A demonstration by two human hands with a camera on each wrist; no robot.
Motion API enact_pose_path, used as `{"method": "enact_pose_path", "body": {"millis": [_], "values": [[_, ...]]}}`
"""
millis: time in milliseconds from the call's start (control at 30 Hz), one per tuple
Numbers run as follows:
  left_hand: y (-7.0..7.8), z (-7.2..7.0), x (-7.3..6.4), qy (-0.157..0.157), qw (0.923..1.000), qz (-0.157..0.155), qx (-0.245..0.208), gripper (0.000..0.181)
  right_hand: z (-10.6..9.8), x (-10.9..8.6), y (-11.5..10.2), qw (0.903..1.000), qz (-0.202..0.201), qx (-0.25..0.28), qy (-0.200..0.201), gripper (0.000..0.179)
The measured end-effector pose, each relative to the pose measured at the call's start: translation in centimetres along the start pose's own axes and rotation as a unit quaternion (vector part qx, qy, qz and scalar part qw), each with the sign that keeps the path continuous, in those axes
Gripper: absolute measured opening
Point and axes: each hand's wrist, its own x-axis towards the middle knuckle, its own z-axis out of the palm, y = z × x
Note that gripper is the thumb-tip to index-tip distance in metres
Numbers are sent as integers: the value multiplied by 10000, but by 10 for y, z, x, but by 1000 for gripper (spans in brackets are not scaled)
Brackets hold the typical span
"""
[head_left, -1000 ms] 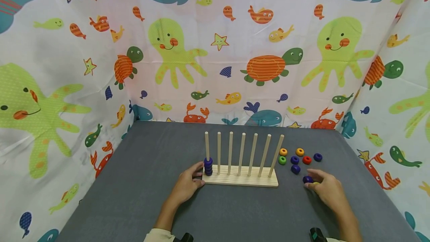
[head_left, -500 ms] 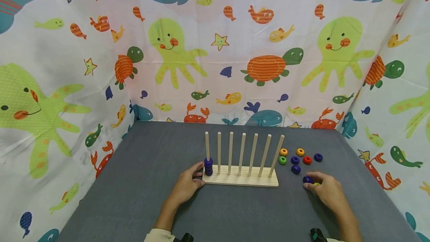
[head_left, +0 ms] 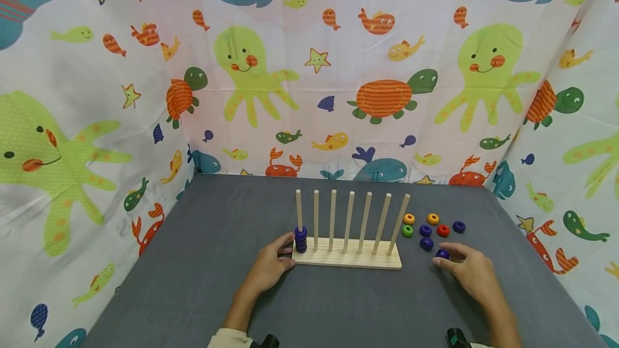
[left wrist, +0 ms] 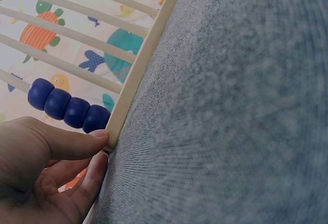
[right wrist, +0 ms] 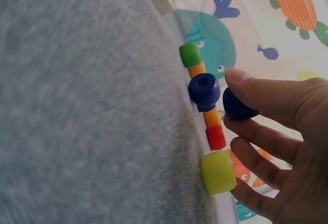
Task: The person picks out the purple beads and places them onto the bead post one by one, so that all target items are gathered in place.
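Note:
A pale wooden peg rack (head_left: 346, 262) with several upright pegs stands on the grey table. Several dark blue beads (head_left: 301, 239) are stacked on its leftmost peg. My left hand (head_left: 266, 266) grips the left end of the base, thumb in front; the left wrist view shows the thumb tip (left wrist: 97, 141) below the lowest bead. Between thumb and index finger my right hand (head_left: 471, 273) pinches one dark blue bead (right wrist: 236, 105), right of the rack. Below it in the right wrist view is a yellow bead (right wrist: 218, 171), close to the lower fingers; the hand hides it in the head view.
Loose beads lie right of the rack: a green bead (head_left: 407, 231), two orange ones (head_left: 409, 219), a red bead (head_left: 443, 230) and 3 dark blue ones (head_left: 459, 226). A printed sea-animal curtain (head_left: 319, 85) hangs behind the table (head_left: 348, 310) and along its sides.
The right hand has raised the dark blue bead slightly and shifted it a little left. The yellow bead has gone out of sight in the head view. My left hand stays still.

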Motion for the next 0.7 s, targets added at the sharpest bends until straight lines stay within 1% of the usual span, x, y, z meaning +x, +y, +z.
{"method": "enact_pose_path", "body": {"millis": [100,233,400,533,700], "values": [[0,0,0,1,10000,32,3,66,-2,-3,-6,9999,71,126,41,59],[0,0,0,17,10000,31,5,66,-4,-5,-12,9993,-20,238,290,59],[0,0,-1,20,10000,41,-26,67,-3,-6,-18,9973,-346,210,606,57],[-1,0,-1,22,10000,59,-23,67,-2,-6,-24,9934,-695,206,890,53],[-2,-1,1,27,10000,43,-7,67,0,-6,-34,9874,-853,507,1234,51]]}}
